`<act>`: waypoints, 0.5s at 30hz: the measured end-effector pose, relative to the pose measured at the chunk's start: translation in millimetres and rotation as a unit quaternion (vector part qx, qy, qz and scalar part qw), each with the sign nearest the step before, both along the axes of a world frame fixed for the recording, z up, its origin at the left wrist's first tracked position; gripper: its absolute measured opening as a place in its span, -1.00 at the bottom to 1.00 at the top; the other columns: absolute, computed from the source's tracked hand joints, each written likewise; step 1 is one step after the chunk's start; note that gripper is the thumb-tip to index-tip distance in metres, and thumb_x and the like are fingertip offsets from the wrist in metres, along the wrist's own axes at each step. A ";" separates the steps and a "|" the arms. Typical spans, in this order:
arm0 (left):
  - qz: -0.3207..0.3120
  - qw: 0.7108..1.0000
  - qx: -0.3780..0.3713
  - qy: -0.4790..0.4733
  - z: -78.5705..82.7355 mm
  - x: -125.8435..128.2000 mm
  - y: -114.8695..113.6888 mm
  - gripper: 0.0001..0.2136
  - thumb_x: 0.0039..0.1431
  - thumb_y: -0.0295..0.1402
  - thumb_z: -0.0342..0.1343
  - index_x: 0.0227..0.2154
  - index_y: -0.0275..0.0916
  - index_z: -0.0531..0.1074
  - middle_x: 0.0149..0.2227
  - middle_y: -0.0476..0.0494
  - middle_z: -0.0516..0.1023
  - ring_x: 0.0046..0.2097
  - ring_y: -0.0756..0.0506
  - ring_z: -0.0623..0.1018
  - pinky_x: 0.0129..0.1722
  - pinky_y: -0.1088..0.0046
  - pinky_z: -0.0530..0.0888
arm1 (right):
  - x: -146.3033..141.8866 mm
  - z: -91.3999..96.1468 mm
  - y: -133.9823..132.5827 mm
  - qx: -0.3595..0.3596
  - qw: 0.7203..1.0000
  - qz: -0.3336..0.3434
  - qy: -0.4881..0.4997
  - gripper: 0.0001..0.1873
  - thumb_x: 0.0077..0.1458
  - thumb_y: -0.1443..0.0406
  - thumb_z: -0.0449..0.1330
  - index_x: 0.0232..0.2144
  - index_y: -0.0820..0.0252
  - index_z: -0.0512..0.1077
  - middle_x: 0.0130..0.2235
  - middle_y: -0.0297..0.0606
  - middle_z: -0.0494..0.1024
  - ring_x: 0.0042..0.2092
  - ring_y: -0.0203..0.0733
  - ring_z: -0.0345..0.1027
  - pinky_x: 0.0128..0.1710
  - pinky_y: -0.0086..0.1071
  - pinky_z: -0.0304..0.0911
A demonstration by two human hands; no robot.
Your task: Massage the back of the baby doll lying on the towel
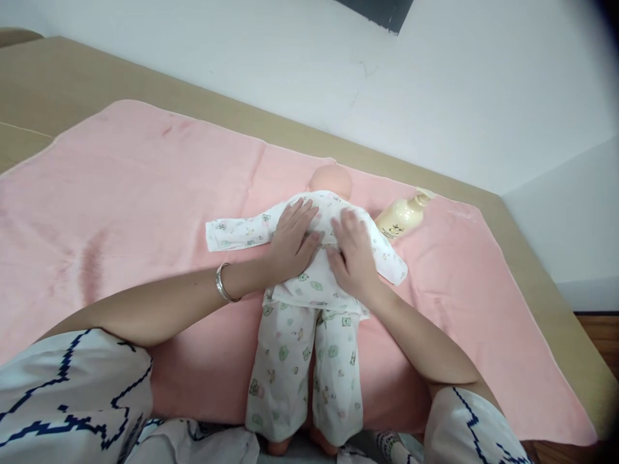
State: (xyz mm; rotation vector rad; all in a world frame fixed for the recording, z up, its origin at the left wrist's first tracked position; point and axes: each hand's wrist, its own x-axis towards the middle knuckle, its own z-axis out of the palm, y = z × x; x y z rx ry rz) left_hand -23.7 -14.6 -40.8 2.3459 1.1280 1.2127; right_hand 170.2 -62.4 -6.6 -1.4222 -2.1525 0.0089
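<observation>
A baby doll in white printed pyjamas lies face down on a pink towel, its bare head pointing away from me. My left hand rests flat on the left side of the doll's back, fingers stretched out. My right hand lies flat on the right side of the back, fingers extended. A silver bangle circles my left wrist. Neither hand holds anything.
A cream pump bottle lies on its side on the towel just right of the doll's shoulder. The towel covers a tan table set against a white wall. Wooden floor shows at the far right.
</observation>
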 end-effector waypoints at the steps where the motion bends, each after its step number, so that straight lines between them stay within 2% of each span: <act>1: -0.002 1.000 0.005 -0.006 -1.4 0.0 0.7 -0.52 0.45 -0.19 -0.24 0.29 -0.29 0.21 0.38 -0.35 0.25 0.47 -0.23 0.11 0.44 -0.03 0.07 | -0.5 -1.1 -0.6 -0.017 1.000 0.015 -0.015 -0.39 0.38 0.18 -0.10 0.42 0.06 -0.02 0.49 -0.09 -0.04 0.51 0.13 -0.31 0.42 0.31 -0.23; 3: -0.005 1.000 0.009 -0.014 -3.4 0.0 2.3 -0.54 0.45 -0.19 -0.20 0.28 -0.29 0.24 0.38 -0.37 0.25 0.46 -0.26 0.13 0.43 -0.06 0.07 | -0.1 -1.1 -2.6 -0.005 0.999 0.026 -0.027 -0.38 0.38 0.19 -0.09 0.43 0.00 -0.07 0.51 -0.14 -0.10 0.51 0.12 -0.30 0.41 0.32 -0.21; 6: -0.014 1.000 0.006 -0.017 -4.5 -0.3 3.7 -0.55 0.44 -0.19 -0.17 0.27 -0.26 0.25 0.39 -0.37 0.24 0.45 -0.27 0.14 0.43 -0.08 0.07 | 1.3 1.2 -6.1 0.090 0.995 0.033 -0.004 -0.29 0.37 0.22 -0.08 0.46 -0.07 -0.25 0.53 -0.25 -0.31 0.52 0.11 -0.38 0.42 0.32 -0.22; 7: -0.016 1.000 0.004 -0.018 -4.4 -0.5 3.8 -0.55 0.44 -0.19 -0.16 0.27 -0.25 0.26 0.39 -0.36 0.24 0.45 -0.27 0.14 0.43 -0.09 0.06 | 1.1 1.3 -6.8 0.102 0.994 0.036 0.000 -0.28 0.36 0.23 -0.08 0.46 -0.05 -0.26 0.53 -0.25 -0.32 0.52 0.11 -0.40 0.42 0.31 -0.23; 8: -0.018 1.000 0.002 -0.021 -4.2 -0.7 3.9 -0.55 0.43 -0.18 -0.16 0.27 -0.23 0.26 0.39 -0.35 0.24 0.45 -0.27 0.14 0.43 -0.09 0.06 | 0.3 1.0 -7.1 0.096 0.995 0.041 -0.003 -0.29 0.36 0.23 -0.08 0.46 -0.02 -0.22 0.53 -0.22 -0.27 0.52 0.11 -0.39 0.42 0.31 -0.24; 12: -0.026 0.999 0.002 -0.035 -3.7 -1.6 5.0 -0.56 0.43 -0.19 -0.18 0.25 -0.23 0.30 0.36 -0.35 0.29 0.44 -0.26 0.18 0.42 -0.08 0.08 | -3.9 -1.1 -4.6 -0.015 0.997 0.064 -0.046 -0.43 0.37 0.23 -0.08 0.37 0.18 0.12 0.46 -0.04 0.08 0.51 0.06 -0.22 0.44 0.24 -0.20; 15: -0.033 0.999 0.004 -0.040 -4.2 -2.3 7.8 -0.55 0.44 -0.19 -0.19 0.23 -0.27 0.31 0.35 -0.37 0.31 0.43 -0.25 0.20 0.42 -0.06 0.09 | -5.1 -0.4 -2.6 -0.002 0.998 0.053 -0.034 -0.44 0.36 0.22 -0.06 0.34 0.27 0.17 0.46 0.03 0.05 0.51 0.05 -0.26 0.44 0.20 -0.16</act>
